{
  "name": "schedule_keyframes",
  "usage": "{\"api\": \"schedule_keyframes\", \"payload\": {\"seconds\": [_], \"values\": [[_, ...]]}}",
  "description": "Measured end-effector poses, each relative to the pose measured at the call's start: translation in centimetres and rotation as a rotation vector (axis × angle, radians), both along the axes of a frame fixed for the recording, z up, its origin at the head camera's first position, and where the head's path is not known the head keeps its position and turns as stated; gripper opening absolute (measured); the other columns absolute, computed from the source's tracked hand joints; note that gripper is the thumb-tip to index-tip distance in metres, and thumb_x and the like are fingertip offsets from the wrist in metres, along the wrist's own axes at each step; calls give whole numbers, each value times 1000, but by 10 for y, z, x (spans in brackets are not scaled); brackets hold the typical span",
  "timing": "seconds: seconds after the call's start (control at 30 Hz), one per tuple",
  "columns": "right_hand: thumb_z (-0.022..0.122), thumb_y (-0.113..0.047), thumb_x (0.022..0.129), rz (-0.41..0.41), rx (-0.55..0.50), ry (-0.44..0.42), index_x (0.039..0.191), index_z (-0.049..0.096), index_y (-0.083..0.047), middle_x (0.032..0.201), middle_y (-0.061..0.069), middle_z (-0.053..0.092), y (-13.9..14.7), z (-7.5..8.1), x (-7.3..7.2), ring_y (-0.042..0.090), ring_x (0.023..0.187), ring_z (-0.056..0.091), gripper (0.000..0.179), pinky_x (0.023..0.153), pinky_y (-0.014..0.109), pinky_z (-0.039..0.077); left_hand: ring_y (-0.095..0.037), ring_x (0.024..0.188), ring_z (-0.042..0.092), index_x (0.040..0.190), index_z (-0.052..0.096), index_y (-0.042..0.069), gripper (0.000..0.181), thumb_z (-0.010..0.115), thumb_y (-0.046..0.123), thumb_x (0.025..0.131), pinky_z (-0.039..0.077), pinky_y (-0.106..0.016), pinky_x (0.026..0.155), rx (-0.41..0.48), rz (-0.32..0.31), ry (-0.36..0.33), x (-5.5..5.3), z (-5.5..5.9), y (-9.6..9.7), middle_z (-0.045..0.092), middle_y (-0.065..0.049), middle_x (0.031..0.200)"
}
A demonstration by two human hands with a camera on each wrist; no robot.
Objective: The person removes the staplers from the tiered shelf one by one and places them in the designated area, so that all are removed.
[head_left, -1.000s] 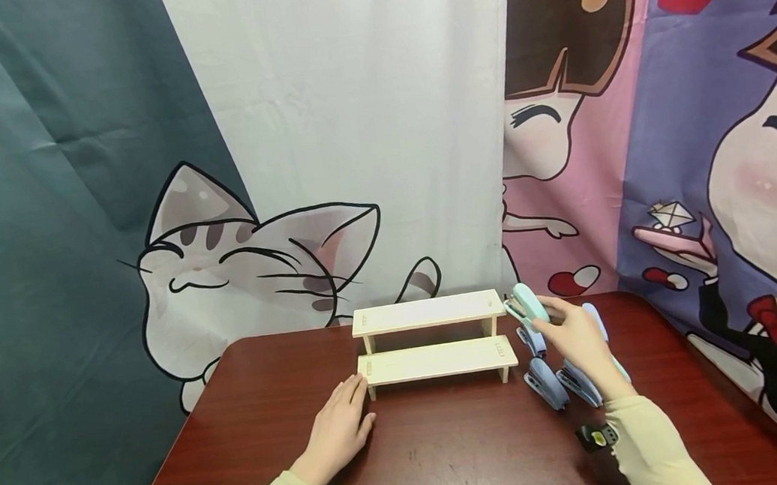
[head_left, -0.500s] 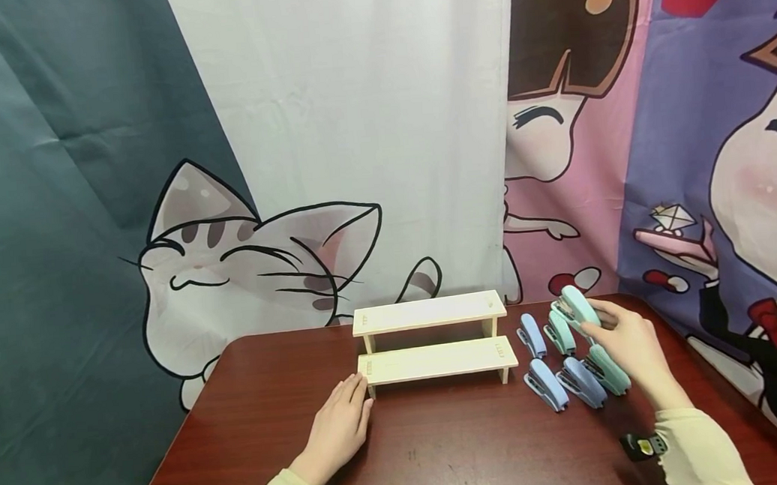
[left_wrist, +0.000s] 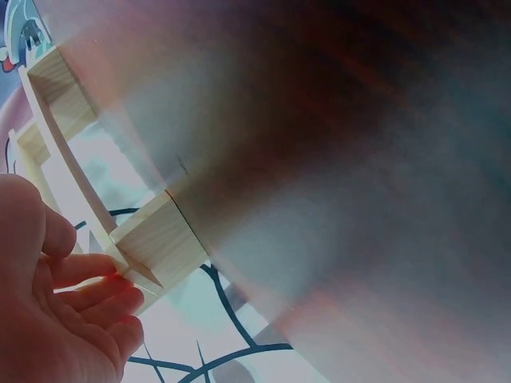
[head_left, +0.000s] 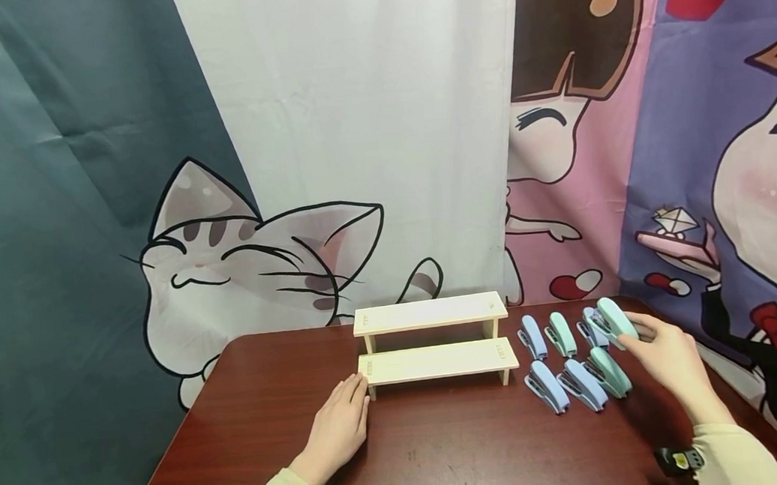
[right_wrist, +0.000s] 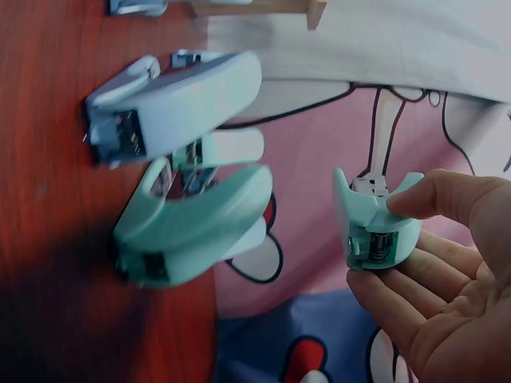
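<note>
My right hand (head_left: 670, 358) pinches a mint-green stapler (head_left: 616, 322) between thumb and fingers, at the right end of the back row of staplers. In the right wrist view that stapler (right_wrist: 375, 223) is seen end-on, apart from the table. Beneath and beside it, a blue stapler (head_left: 591, 330) is partly covered. The fingertips of my left hand (head_left: 334, 430) touch the left end of a two-step wooden stand (head_left: 437, 362), its fingers mostly straight. In the left wrist view the fingers lie beside the stand's end panel (left_wrist: 164, 239).
Left of the held stapler stand a mint stapler (head_left: 560, 334) and a blue one (head_left: 533, 336). The front row has a light blue stapler (head_left: 546, 387), another blue one (head_left: 583, 385) and a green one (head_left: 609, 372). A printed curtain (head_left: 380, 123) hangs behind the red-brown table (head_left: 443, 449).
My right hand has carried the mint stapler rightward from beside the stand's upper step to the right end of the back row, somewhat lower. The left hand stays at the stand.
</note>
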State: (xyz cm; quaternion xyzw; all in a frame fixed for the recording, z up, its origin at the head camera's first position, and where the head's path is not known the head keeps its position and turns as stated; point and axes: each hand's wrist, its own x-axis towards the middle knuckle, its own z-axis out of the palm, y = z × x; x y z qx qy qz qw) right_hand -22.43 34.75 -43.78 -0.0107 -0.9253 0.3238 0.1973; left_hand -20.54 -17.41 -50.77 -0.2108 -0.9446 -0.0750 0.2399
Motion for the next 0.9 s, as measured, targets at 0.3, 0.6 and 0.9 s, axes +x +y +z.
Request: {"api": "schedule_keyframes", "payload": {"seconds": [0.3,0.6,0.9], "values": [[69,-25,95,20,48,-73,130,60,9,111,33,67,22,-16,1,50,101,66,49,68,41,51,-34,127,58,125,66,-6,34,62,15,99,43,-44,111,-4,3,4,-1,-1,-2,63,-21,130],[69,-28,95,45,101,-144,128,60,9,103,31,70,36,-28,0,46,95,67,51,70,45,48,-34,125,59,124,67,-5,33,63,15,97,45,-45,109,-5,-2,32,-1,-2,0,64,-20,128],[69,-28,94,51,116,-186,126,61,11,103,32,70,46,-43,-1,58,108,57,51,78,61,47,-33,128,57,127,65,-6,35,62,15,99,41,-43,113,-15,18,-7,-1,-1,1,63,-20,132]]}}
